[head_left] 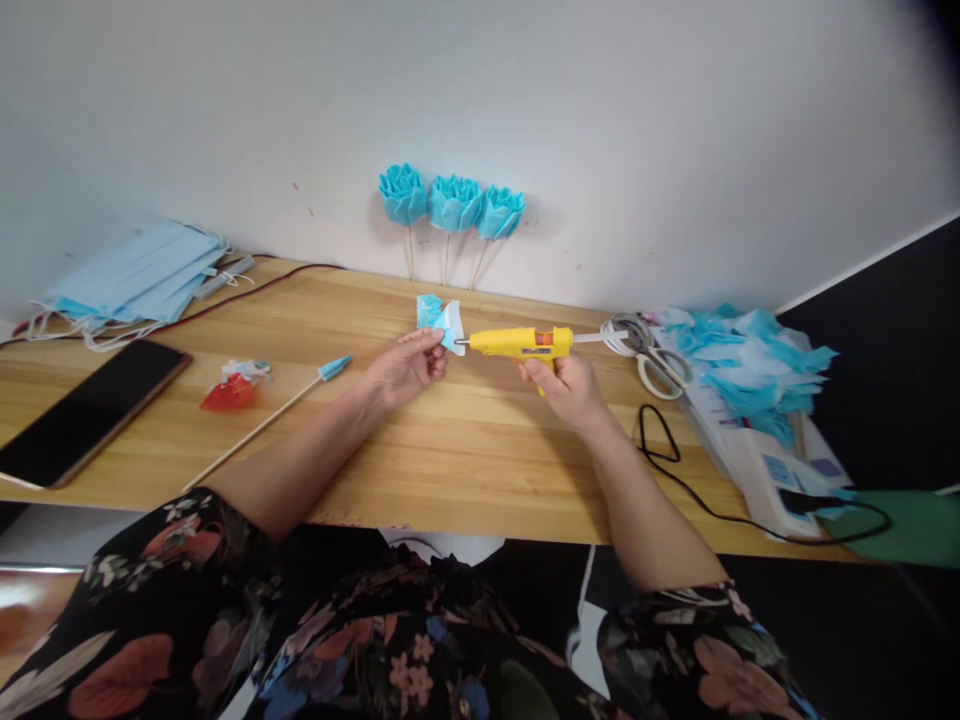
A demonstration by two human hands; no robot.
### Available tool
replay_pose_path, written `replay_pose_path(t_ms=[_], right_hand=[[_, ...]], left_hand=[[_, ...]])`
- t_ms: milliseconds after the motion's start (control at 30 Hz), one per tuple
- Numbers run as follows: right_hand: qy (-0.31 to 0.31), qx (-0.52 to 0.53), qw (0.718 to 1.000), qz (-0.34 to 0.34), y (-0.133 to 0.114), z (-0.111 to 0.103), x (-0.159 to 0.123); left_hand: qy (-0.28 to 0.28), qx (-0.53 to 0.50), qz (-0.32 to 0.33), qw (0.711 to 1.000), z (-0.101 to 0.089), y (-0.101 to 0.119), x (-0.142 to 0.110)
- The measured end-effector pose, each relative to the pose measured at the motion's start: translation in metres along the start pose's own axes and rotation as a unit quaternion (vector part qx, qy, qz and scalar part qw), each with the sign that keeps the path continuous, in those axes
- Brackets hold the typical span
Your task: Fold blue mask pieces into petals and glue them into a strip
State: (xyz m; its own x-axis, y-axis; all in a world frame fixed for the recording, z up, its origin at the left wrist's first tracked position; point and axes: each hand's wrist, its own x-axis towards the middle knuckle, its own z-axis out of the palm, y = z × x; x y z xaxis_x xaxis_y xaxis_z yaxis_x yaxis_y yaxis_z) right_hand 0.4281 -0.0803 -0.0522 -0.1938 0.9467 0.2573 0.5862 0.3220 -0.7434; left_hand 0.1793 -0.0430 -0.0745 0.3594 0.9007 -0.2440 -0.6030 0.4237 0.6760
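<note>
Between thumb and fingers, my left hand pinches a small blue-and-white fabric piece, whose pale side faces right. My right hand is wrapped round the grip of a yellow glue gun, with a clear glue stick poking out of its back. The metal nozzle points left and meets or nearly meets the fabric piece. Just behind my left fingers is a crinkled blue piece; I cannot tell whether it is held too. Near my left forearm lies a thin wooden stick with a blue wrapped tip.
Three blue fabric flowers on sticks lean against the wall. To the left are stacked face masks, a phone and a red packet. Scissors, a blue fabric pile and a black cord occupy the right.
</note>
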Motion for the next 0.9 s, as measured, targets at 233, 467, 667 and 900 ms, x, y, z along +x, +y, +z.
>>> replay_pose_path(t_ms=[233,467,667,900], right_hand=[[0.012,-0.013,1.000,-0.007,0.0002,0.0011,-0.0005],[0.017,-0.029,0.999,-0.010,-0.0014,0.0017,0.0000],[-0.008,-0.024,0.999,-0.027,0.0004,-0.0032,0.0003],[-0.023,0.137,0.990,0.011,-0.0048,-0.0047,0.0009]], left_hand=[[0.001,0.003,0.009,1.000,-0.0012,-0.0003,0.0015],[0.008,0.003,0.021,1.000,-0.0018,-0.0012,0.0013],[0.028,0.014,0.040,0.999,-0.0029,0.0015,0.0023],[0.061,0.000,0.052,0.997,-0.0029,0.0061,0.0043]])
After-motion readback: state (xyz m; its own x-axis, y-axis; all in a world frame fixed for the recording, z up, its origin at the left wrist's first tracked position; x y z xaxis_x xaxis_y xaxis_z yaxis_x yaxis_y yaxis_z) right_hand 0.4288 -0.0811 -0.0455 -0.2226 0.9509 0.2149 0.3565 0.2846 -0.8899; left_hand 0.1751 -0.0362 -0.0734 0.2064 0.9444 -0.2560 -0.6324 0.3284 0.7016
